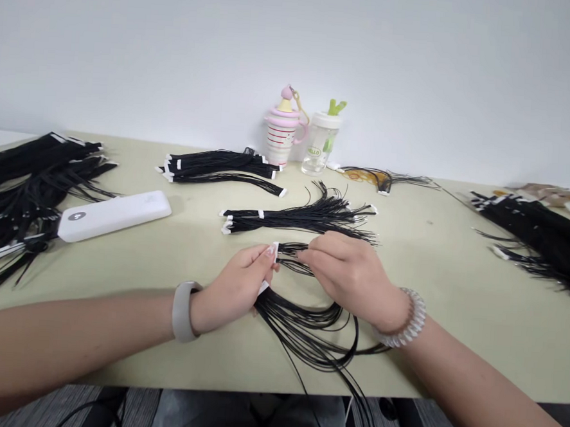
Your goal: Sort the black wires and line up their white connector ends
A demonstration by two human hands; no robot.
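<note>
My left hand (pixel 242 278) is closed around a white connector (pixel 276 251) at the end of a wire harness (pixel 307 318) of thin black wires. A second white connector (pixel 264 287) shows below its fingers. On the right, my right hand (pixel 352 269) pinches some of the black wires a short way from the connector; its fingertips partly hide them. The loose wires loop beneath both hands, and several hang over the table's front edge. Just beyond the hands lies a bundle of black wires (pixel 299 219) with white connectors.
Another wire bundle (pixel 215 166) lies farther back, near a pink-lidded cup (pixel 280 139) and a clear bottle (pixel 321 145). At left, a white power bank (pixel 115 216) rests beside a wire pile (pixel 21 184). More harnesses (pixel 544 239) lie at right.
</note>
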